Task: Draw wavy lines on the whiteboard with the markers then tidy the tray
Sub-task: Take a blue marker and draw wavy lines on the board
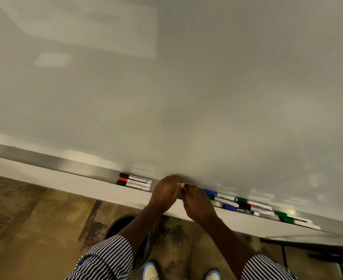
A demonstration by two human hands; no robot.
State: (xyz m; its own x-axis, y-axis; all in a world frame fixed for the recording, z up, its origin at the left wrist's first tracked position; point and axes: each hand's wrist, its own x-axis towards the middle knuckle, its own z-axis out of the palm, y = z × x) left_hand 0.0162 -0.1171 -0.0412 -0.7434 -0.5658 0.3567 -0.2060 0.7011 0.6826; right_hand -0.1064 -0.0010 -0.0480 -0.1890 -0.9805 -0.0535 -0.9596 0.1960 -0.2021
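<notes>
Your two hands meet at the tray's (98, 174) front edge. Your left hand (166, 191) and right hand (196, 205) curl their fingers together around something small; you cannot tell what. Two markers (134, 181) lie left, more markers (241, 204) right. Beyond, the whiteboard (186, 77) has lots of room.

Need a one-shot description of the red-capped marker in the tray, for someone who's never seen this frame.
Follow the metal tray along the bottom edge of the whiteboard. Left of the person's two hands lie two markers side by side, apart from the blue and green pile on the right. The red-capped marker is the nearer one; its partner, the black-capped marker, lies against the board.
</notes>
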